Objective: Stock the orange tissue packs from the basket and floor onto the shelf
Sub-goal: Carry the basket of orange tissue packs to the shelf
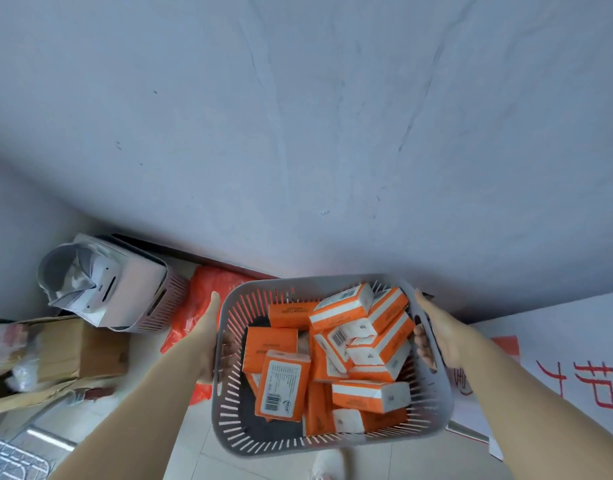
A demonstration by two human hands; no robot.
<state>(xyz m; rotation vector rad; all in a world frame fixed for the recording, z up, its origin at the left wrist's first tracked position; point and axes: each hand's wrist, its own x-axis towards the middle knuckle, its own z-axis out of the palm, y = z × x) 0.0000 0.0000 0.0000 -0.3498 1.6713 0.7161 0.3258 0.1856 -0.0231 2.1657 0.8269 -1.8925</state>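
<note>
A grey slotted plastic basket [229, 415] is held up in front of me, low in the head view. Inside it lie several orange-and-white tissue packs [362, 344], piled loosely at different angles. My left hand [211, 344] grips the basket's left rim, fingers curled through its handle slot. The right rim is gripped by my right hand [433, 336] in the same way. No shelf is in view.
A grey wall fills the upper view. At the left stand a second grey basket [152, 303] with white bags, an open cardboard box [73, 355] and an orange plastic bag [201, 306]. A white sign with red characters [575, 358] leans at the right. Wire mesh shows at the bottom left.
</note>
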